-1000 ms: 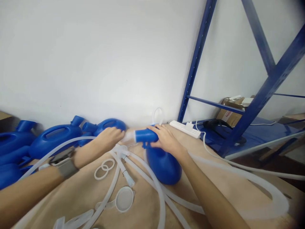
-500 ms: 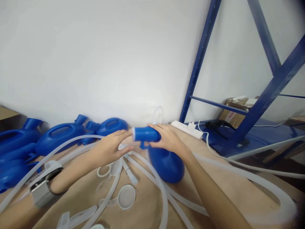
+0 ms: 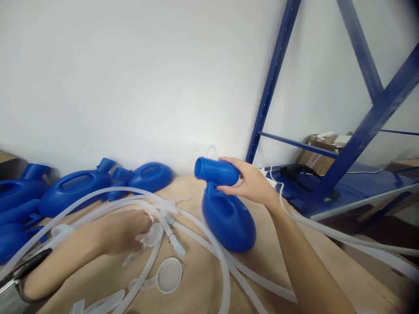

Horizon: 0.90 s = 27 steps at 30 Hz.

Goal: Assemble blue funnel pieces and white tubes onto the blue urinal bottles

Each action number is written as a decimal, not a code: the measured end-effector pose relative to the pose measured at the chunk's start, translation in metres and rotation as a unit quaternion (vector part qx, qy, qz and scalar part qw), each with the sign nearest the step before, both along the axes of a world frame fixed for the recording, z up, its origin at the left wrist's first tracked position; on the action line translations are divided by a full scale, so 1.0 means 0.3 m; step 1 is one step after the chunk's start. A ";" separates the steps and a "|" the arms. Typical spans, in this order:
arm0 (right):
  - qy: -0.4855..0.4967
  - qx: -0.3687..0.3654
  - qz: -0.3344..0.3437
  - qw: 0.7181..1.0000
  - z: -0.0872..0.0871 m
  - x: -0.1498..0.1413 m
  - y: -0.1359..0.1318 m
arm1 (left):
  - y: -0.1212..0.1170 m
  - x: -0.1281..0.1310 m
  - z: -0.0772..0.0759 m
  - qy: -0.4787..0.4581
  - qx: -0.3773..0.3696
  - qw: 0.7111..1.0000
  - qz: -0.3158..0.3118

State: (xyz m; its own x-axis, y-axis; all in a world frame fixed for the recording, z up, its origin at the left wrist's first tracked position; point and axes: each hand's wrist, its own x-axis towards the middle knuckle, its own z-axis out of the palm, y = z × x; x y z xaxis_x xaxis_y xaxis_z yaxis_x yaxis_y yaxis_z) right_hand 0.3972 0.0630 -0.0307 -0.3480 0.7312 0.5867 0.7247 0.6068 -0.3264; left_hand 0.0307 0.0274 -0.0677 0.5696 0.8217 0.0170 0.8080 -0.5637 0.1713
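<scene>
My right hand (image 3: 247, 179) is wrapped round the wide neck (image 3: 218, 171) of a blue plastic urinal bottle (image 3: 231, 224), thumb underneath and fingers on top. The neck's open mouth points left, and the body stands below it on the brown covering. My left hand (image 3: 131, 231), blurred, is low on the left, its fingers curled and pinched at a translucent cap (image 3: 153, 235). Part of that cap is hidden behind the fingers. To its right lies the connector end (image 3: 176, 246) of a pale tube. A round white cap with a strap (image 3: 169, 274) lies nearer me.
Several more blue bottles (image 3: 78, 187) line the wall at left. Long pale tubes (image 3: 225, 270) loop over the brown-covered surface (image 3: 193, 283). At right are a blue metal rack (image 3: 273, 78), a white cable (image 3: 304, 218), and a cardboard box (image 3: 316, 159).
My left hand has left the bottle's mouth and moved down and left to the loose caps. The right hand keeps the neck, now tilted up; the pale band at its mouth no longer shows.
</scene>
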 end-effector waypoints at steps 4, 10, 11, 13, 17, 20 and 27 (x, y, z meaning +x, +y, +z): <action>0.145 -0.007 -0.069 0.987 0.007 -0.019 -0.004 | 0.006 0.058 -0.020 -0.042 -0.013 0.999 0.009; -0.001 -0.026 0.105 0.994 -0.013 -0.109 -0.050 | 0.025 0.279 0.097 -0.403 0.020 0.913 0.053; -0.023 -0.021 0.124 0.992 -0.021 -0.125 -0.055 | 0.025 0.293 0.113 -0.414 0.020 0.909 0.050; -0.024 0.001 0.131 0.991 -0.037 -0.150 -0.061 | 0.025 0.297 0.131 -0.400 0.036 0.914 0.062; 0.027 0.043 0.098 0.994 -0.038 -0.161 -0.063 | 0.027 0.238 0.131 -0.391 0.079 0.906 0.138; 0.025 0.052 0.090 0.994 -0.032 -0.163 -0.067 | 0.021 0.185 0.129 -0.421 0.092 0.886 0.171; -0.012 0.164 0.056 0.985 -0.056 -0.208 -0.079 | -0.045 0.148 0.152 -0.422 0.119 0.879 0.188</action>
State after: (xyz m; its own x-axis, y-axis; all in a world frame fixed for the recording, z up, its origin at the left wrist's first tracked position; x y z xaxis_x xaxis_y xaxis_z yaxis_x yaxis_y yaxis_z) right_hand 0.3349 0.0392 -0.0473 -0.4319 0.4598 0.7759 0.6530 0.7528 -0.0826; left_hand 0.0751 0.0138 -0.0222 -0.0385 0.8649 0.5005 0.5873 -0.3856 0.7116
